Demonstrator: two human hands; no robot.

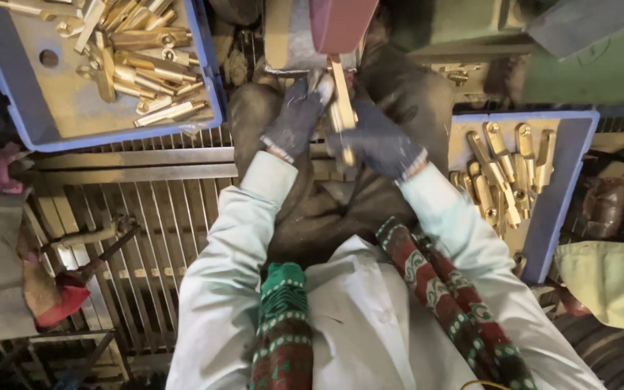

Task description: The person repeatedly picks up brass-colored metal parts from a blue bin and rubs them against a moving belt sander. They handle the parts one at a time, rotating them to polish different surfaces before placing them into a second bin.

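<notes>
Brass bar [342, 108] — long, narrow, held upright at the middle of the view, its upper end against a reddish belt [341, 25] of a machine. Right hand [377, 141], in a dark knit glove, fingers closed around the bar's lower part; left hand [296, 119], likewise gloved, fingers curled against the bar's upper part. Blue tray [575, 155] to the right holds similar brass pieces in rows; a second blue tray [16, 133] at upper left — a loose heap of them. Metal grate [160, 209] beneath.
</notes>
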